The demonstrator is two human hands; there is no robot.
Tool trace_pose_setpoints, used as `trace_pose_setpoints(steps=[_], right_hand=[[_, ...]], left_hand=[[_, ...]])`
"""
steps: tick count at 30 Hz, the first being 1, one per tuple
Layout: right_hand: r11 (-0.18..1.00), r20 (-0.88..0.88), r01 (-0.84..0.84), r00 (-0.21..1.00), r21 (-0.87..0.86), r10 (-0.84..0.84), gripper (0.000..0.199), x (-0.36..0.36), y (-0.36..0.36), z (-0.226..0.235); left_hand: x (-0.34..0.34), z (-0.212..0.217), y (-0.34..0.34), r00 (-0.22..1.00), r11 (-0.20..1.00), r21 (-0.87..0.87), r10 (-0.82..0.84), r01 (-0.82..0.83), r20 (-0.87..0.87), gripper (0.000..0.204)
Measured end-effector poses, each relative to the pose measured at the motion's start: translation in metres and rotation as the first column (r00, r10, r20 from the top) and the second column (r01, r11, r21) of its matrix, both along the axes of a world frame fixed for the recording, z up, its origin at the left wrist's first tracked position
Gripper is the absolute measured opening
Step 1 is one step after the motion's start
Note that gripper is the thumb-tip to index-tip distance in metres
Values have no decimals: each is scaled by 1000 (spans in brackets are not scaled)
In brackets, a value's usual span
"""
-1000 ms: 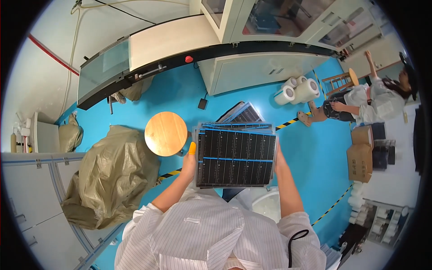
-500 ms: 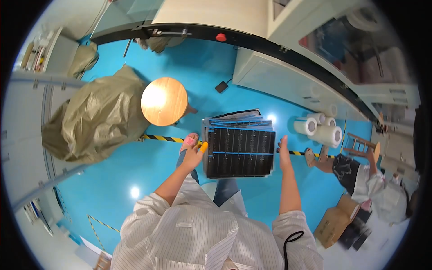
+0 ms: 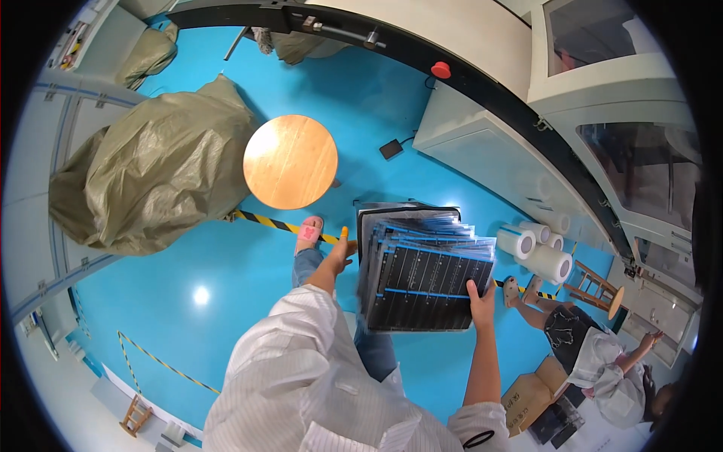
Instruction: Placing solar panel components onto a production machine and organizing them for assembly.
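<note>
Head view: stack-handling step, looks like. Right hand (image 3: 483,306) clamped on black-sheet stack (image 3: 431,275), left hand (image 3: 340,258) unclenched just beside it. Next move probably wants steady two-sided support imo.

Downward fisheye view from head height

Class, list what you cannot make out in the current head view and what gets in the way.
All in the head view:
Part of the right hand: hidden by the stack of dark sheets.
Anything under the olive cover: hidden by the cover.
The underside of the round stool: hidden by its own top.
The far side of the long machine: cut off by the upper edge.
Fine marks on the sheets: too small to read.
</note>
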State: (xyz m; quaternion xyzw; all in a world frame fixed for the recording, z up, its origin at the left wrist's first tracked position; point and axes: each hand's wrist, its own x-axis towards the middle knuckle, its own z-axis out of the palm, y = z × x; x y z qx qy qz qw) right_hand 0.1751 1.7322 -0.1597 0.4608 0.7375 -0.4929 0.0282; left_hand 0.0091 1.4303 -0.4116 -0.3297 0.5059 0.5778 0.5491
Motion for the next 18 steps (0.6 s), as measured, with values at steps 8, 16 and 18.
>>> trace_pose_setpoints(steps=[8,16,18], right_hand=[[983,-24,169,985,69,-168,74,2,-16,-7],[949,-41,287,958,128,-284,59,-11,-37,0],[923,-4,355,934,149,-358,60,-26,-47,5]], left_hand=[[-4,-49,27,999,988,155,-5,-2,43,72],[-55,-33,45,985,986,25,-167,166,46,47],[-76,-30,51,964,962,61,-267,266,5,49]])
